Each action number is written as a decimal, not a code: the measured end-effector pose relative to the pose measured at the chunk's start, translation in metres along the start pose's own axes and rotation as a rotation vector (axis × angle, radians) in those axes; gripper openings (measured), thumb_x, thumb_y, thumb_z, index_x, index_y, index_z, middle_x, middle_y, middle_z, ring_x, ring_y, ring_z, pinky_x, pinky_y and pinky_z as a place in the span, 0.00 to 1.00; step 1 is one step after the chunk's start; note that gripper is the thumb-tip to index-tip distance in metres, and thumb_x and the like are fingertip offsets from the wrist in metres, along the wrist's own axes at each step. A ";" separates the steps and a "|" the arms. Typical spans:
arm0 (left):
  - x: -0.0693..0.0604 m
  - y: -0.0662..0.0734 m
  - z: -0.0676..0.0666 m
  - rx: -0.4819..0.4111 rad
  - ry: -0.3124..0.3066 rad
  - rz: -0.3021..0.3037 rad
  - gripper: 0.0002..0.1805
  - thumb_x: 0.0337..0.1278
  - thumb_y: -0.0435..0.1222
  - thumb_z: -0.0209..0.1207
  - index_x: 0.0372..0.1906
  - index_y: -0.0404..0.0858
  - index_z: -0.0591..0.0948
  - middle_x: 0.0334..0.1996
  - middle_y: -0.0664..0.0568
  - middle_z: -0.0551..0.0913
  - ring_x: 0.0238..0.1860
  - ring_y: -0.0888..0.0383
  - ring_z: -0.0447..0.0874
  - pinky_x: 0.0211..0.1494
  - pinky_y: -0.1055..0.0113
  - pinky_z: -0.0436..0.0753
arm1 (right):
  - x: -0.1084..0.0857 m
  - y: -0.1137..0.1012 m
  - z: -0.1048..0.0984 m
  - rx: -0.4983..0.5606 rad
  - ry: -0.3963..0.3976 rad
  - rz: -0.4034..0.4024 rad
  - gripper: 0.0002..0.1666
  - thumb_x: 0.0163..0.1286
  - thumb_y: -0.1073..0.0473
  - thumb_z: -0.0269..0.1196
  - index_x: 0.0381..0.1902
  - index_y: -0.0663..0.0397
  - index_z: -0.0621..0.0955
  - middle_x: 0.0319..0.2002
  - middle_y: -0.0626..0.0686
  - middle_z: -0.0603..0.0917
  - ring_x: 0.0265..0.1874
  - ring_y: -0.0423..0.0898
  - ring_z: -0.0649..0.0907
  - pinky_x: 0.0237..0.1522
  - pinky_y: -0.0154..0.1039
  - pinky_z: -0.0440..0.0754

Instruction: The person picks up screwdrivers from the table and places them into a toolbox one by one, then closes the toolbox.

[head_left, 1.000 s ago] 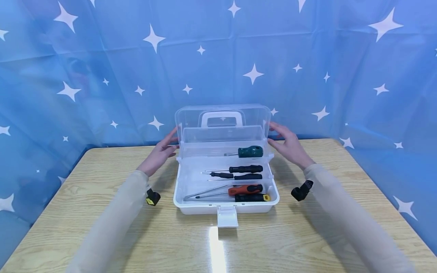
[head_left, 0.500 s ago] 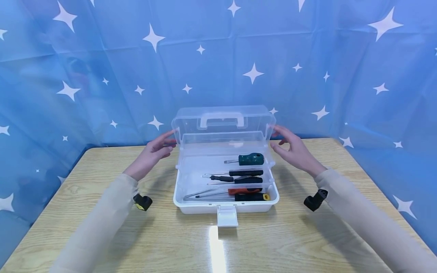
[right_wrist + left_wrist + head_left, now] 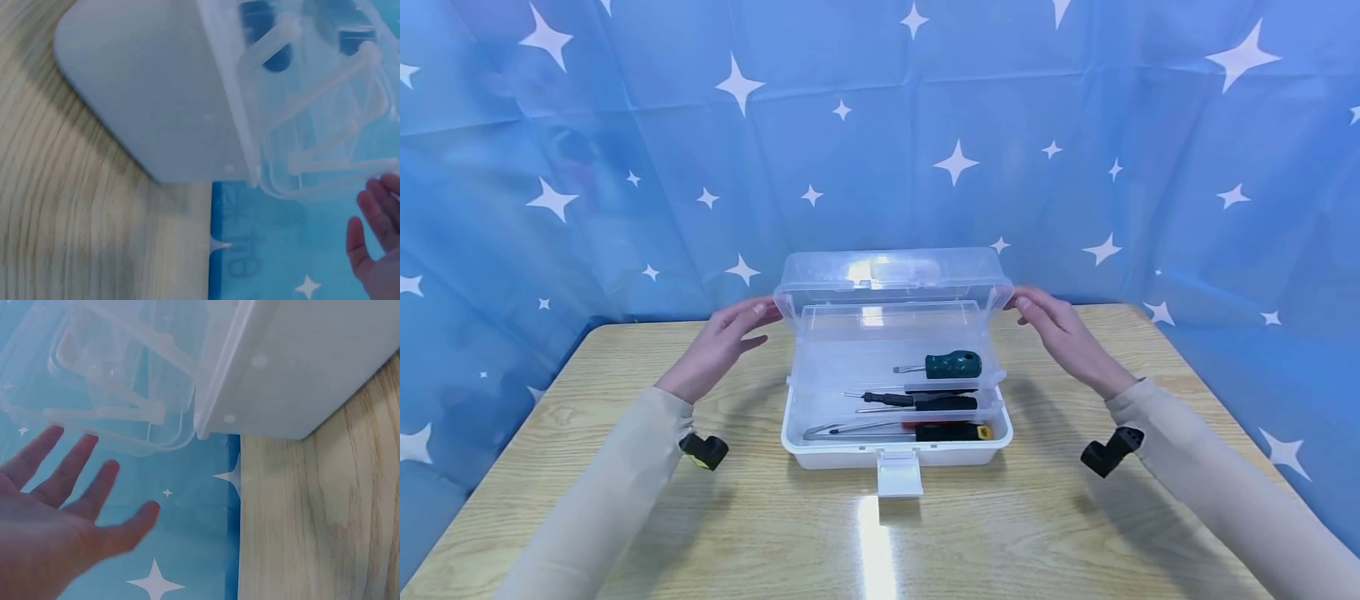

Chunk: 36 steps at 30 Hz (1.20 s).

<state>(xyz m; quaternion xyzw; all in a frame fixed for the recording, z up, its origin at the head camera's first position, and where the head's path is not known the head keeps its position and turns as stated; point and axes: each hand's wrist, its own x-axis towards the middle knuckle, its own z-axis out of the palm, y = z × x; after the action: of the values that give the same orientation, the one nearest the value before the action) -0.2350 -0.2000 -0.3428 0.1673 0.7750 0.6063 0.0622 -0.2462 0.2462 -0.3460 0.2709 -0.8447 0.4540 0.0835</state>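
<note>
A white toolbox (image 3: 835, 460) with a clear lid (image 3: 895, 271) stands mid-table in the head view. The lid is raised and leans forward over clear, stepped trays. My left hand (image 3: 718, 343) is at the lid's left side, its fingertips near or on the edge; in the left wrist view the fingers (image 3: 65, 469) are spread and extended. My right hand (image 3: 1066, 340) mirrors it on the right, with extended fingers (image 3: 375, 212) at the lid. A green-handled screwdriver (image 3: 953, 365) lies in the upper tray. Below are several dark-handled screwdrivers (image 3: 946, 403) and a black-and-yellow-handled one (image 3: 953, 432).
A white latch flap (image 3: 899, 477) hangs down at the box's front, over the wooden table (image 3: 775, 533). Behind the table's back edge hangs a blue star-printed curtain (image 3: 880, 167). Each sleeve carries a black wrist camera (image 3: 703, 451).
The lid has swung forward and down, and the trays have sunk with it, covering more of the orange screwdriver. Both hands have followed at its sides, lower and farther apart.
</note>
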 end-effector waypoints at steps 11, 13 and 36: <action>0.005 0.027 0.011 0.076 0.101 -0.172 0.43 0.68 0.64 0.37 0.66 0.31 0.69 0.64 0.40 0.71 0.67 0.47 0.65 0.68 0.45 0.58 | 0.008 -0.015 -0.004 0.018 -0.034 0.120 0.33 0.81 0.48 0.34 0.55 0.72 0.74 0.48 0.65 0.78 0.48 0.51 0.74 0.48 0.39 0.73; 0.006 0.033 0.013 0.124 0.123 -0.212 0.44 0.66 0.66 0.38 0.67 0.32 0.69 0.63 0.40 0.72 0.68 0.47 0.62 0.69 0.44 0.56 | 0.010 -0.020 -0.006 -0.002 -0.048 0.164 0.36 0.81 0.46 0.34 0.55 0.73 0.75 0.47 0.66 0.78 0.48 0.53 0.74 0.50 0.44 0.73; -0.022 0.043 0.029 0.341 -0.064 -0.264 0.42 0.65 0.59 0.52 0.72 0.33 0.62 0.69 0.39 0.64 0.69 0.41 0.58 0.66 0.41 0.60 | -0.005 -0.049 0.000 -0.243 -0.223 0.287 0.36 0.74 0.40 0.53 0.64 0.66 0.70 0.52 0.62 0.77 0.50 0.56 0.76 0.47 0.53 0.76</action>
<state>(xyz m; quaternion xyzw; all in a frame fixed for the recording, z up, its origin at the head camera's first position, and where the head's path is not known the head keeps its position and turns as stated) -0.1973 -0.1715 -0.3116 0.0917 0.8790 0.4475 0.1365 -0.2157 0.2264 -0.3123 0.1840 -0.9271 0.3235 -0.0438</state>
